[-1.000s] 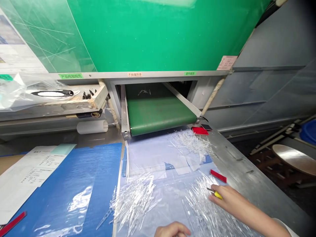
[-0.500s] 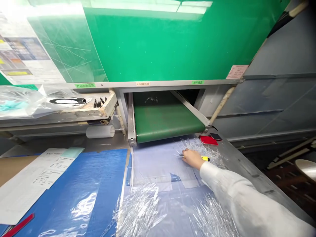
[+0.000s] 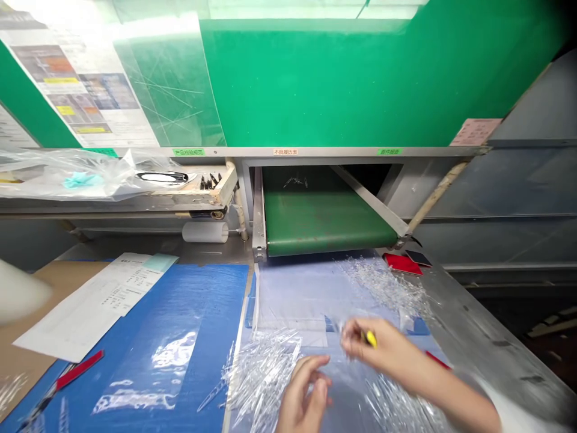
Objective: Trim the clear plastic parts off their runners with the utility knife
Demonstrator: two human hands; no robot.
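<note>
My right hand (image 3: 367, 343) is closed around a yellow-handled tool (image 3: 371, 338), whose working end is blurred. A faint transparent piece seems to stick out by its fingertips. My left hand (image 3: 304, 394) is lower and to the left, palm turned inward, with fingers half bent and apart from the thumb, and nothing visible in it. Beside it lies a heap of thin transparent plastic pieces (image 3: 264, 376). Another heap of transparent pieces (image 3: 401, 403) sits below my right forearm. Further back, small transparent bits (image 3: 390, 282) are scattered over the plastic sheet (image 3: 297, 288).
A green conveyor belt (image 3: 324, 219) ends at the back of the table, with a few transparent pieces on it. To the left are a blue board (image 3: 198, 325), printed papers (image 3: 103, 300) and a red-handled tool (image 3: 79, 370). Red pads (image 3: 402, 264) lie at right.
My right hand has come back from the scattered bits toward the front, still with the yellow-handled tool. My left hand has entered from below. The view has swung left.
</note>
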